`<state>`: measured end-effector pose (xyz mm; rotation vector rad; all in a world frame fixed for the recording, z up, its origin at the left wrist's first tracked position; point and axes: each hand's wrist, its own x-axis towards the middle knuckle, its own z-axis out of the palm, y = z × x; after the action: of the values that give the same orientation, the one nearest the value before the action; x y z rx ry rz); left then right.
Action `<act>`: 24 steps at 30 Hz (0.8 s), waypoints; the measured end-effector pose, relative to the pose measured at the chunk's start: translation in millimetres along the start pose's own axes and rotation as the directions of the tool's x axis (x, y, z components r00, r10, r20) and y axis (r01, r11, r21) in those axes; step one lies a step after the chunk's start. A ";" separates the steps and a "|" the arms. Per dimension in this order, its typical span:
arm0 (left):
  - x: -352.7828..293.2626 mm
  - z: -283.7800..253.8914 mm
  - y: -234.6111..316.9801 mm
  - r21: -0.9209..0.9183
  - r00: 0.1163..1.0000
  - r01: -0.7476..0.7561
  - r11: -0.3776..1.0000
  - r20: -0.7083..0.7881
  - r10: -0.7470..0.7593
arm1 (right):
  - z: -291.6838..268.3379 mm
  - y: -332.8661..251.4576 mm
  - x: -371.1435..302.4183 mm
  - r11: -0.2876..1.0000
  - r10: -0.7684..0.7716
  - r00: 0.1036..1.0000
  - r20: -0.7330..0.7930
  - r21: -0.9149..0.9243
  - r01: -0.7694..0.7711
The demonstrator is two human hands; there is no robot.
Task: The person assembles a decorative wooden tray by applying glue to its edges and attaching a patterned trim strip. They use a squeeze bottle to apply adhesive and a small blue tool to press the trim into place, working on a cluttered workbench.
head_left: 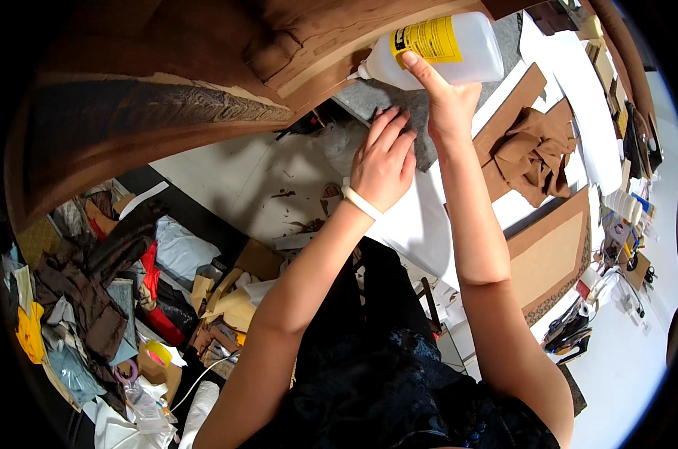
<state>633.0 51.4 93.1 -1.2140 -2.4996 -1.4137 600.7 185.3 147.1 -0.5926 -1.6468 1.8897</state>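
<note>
My right hand (452, 105) is wrapped round a translucent white squeeze bottle (479, 46) with a yellow label, the thumb lying over its side. The bottle is tipped sideways, and its thin nozzle points left at the edge of a large brown leather piece (204, 45). Whether the tip touches the leather I cannot tell. On a grey slab (421, 112) below the bottle, my left hand (384, 161) lies palm down, its fingers stretched out and holding nothing. A pale bangle (363, 203) circles my left wrist.
Right of my forearm, crumpled brown leather (533, 153) lies on a white-covered table. Brown-bordered panels (552, 251) sit nearer me. Tools and spools (623, 209) line the far right. Piled scraps and bags (122, 299) fill the lower left beside the pale floor (241, 172).
</note>
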 end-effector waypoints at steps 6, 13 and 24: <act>19.4 17.8 -0.9 0.020 0.997 -0.059 0.998 0.041 0.059 | -9.1 -0.2 7.7 1.000 0.027 1.000 -0.006 -0.012 -0.027; 40.7 39.8 -6.3 0.073 0.980 -0.106 0.992 0.178 0.092 | -17.6 -0.2 15.6 1.000 0.030 1.000 -0.008 -0.004 -0.030; 75.7 47.1 -1.2 0.271 0.882 -0.187 0.944 0.470 0.040 | -29.3 -4.4 30.3 0.999 0.037 0.999 -0.028 0.026 -0.036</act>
<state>595.3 132.2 92.7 -1.7524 -2.7278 -0.7223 597.7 227.6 148.1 -0.6404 -1.6019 1.9161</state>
